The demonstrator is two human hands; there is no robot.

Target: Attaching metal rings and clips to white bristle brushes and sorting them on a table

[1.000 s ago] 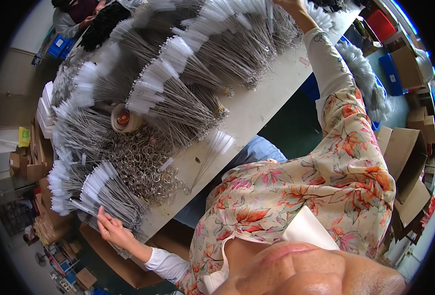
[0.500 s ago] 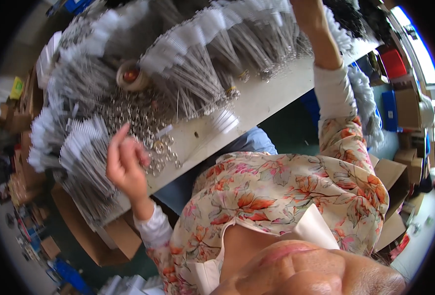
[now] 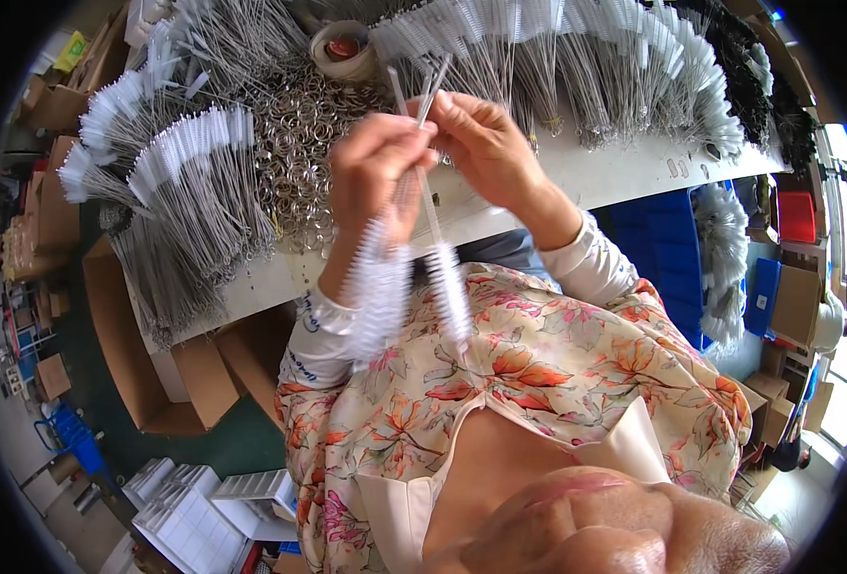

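Note:
Several wire cleaning brushes with white bristles (image 3: pixel 450 297) hang from my hands, bristle ends toward my chest. My left hand (image 3: pixel 371 172) is closed round their wire stems. Against it, my right hand (image 3: pixel 490 153) pinches the same brushes near the wire ends, which stick up past the fingertips. Whether a ring is between those fingers is hidden. Just beyond my left hand lies a heap of loose metal rings (image 3: pixel 299 134) on the white table (image 3: pixel 586 187).
Piles of similar brushes (image 3: pixel 194 167) flank the rings, and more (image 3: pixel 577 67) line the table's far side. A round tub (image 3: pixel 342 69) holds something red. Cardboard boxes (image 3: pixel 146 354) stand lower left; a blue bin (image 3: pixel 658 244) is at the right.
My right hand has come back from the far right, and my left has left the rings. Both now meet in front of me with brushes in them. The view has shifted.

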